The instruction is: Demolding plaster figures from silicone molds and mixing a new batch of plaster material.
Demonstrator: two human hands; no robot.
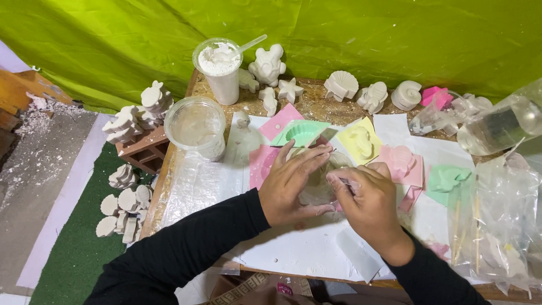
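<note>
Item: work in hand. Landmark for all places: the green shell mould (305, 133), lying on its side on the white sheet (305, 254) that covers the counter (164, 186).

- Left hand (293, 183): just in front of the green shell mould, fingers stretched flat and pressing on a pale, clear-looking mould (319, 189). It is open rather than clenched; the palm bears down, nothing is gripped.
- Right hand (367, 200): in front and to the right of the landmark, fingers curled, thumb and forefinger pinched at the clear mould's right edge. What exactly sits between the fingertips cannot be told.
- Pink sheet (262, 164): partly under the left hand, touching the clear mould.

Risks, as judged:
- The thin mould could tear or crease if the pinching fingers pull while the other palm pins it.
- A cast inside, if there is one, could snap under uneven pressure.
- A sleeve could catch the wide clear tub (196, 127), left of the landmark, and tip it.

Surroundings:
- Tall cup of white powder (219, 70) with a spoon, behind and left of the landmark.
- White plaster figures (268, 65), among them a star and shells, in a row behind it.
- Yellow mould (361, 141) and pink mould (402, 161) to its right; clear plastic bags (497, 220) farther right.
- More white casts (127, 197) on brick and green matting (73, 248), well left, off the counter.
- Bright green tarpaulin (339, 34) forms the backdrop; the counter is dusted with powder.
</note>
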